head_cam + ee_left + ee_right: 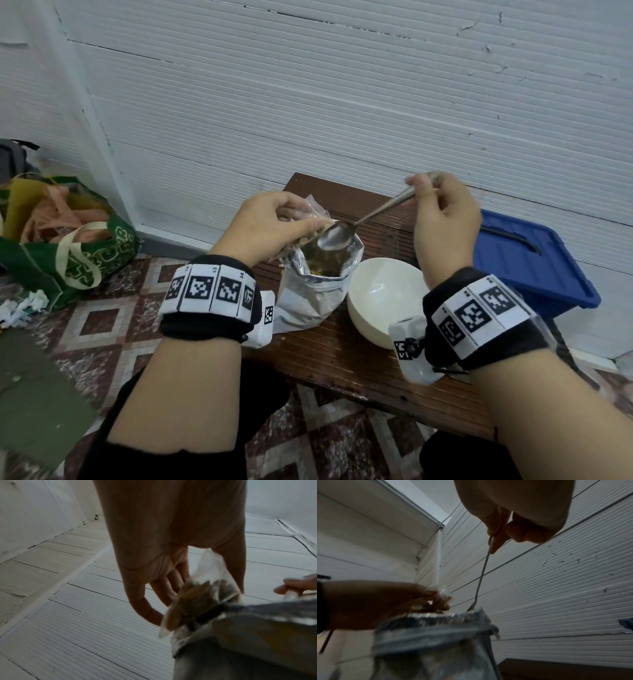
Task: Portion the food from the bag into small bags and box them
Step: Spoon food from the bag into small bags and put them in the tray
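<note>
The head camera looks forward and down over both forearms at the surface (342,356) against the white wall (342,102). Each wrist camera sits low and close, facing up along its hand. All three views share the foil bag (308,298) mouth.

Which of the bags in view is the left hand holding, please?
The small clear bag, pinched in the left hand above the foil bag, which stands open on the table; the green bag sits on the floor.
</note>
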The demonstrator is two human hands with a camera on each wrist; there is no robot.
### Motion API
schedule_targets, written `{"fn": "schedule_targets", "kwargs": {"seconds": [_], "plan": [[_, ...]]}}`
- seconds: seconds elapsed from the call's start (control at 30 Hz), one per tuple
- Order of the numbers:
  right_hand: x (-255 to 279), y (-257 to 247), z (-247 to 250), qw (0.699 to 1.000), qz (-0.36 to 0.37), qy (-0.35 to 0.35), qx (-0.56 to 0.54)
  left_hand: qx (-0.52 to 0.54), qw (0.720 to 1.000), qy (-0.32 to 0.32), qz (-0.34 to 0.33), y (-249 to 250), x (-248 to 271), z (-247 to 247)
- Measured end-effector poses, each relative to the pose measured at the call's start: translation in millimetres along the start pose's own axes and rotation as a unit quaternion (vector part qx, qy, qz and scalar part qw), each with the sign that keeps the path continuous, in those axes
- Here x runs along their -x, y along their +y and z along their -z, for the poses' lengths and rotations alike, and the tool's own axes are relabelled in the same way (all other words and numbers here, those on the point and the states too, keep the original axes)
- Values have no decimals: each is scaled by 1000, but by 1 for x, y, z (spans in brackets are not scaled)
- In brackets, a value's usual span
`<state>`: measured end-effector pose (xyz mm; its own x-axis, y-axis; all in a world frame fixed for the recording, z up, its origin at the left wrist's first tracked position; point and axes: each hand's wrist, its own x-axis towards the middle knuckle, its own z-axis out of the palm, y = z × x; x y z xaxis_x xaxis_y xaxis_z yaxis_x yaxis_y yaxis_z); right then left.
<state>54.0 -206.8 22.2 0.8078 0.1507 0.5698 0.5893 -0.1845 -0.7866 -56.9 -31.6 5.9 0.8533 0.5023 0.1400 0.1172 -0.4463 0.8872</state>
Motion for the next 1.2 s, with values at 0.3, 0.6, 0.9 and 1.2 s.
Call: {"fn": "schedule_targets", "kwargs": {"seconds": [0.3,0.6,0.9,1.2], "plan": [[42,28,-25,925,219,-223,218,-4,1000,-6,13,-2,0,-1],[42,21,-23,971,14,-220,96,-14,1000,-19,12,-1,0,-1],[26,19,-14,988,-138,-52,40,-4,1000,-21,10,0,2,2],[-3,12,4,985,-167,44,32,-18,1000,-12,6,0,2,4]]}}
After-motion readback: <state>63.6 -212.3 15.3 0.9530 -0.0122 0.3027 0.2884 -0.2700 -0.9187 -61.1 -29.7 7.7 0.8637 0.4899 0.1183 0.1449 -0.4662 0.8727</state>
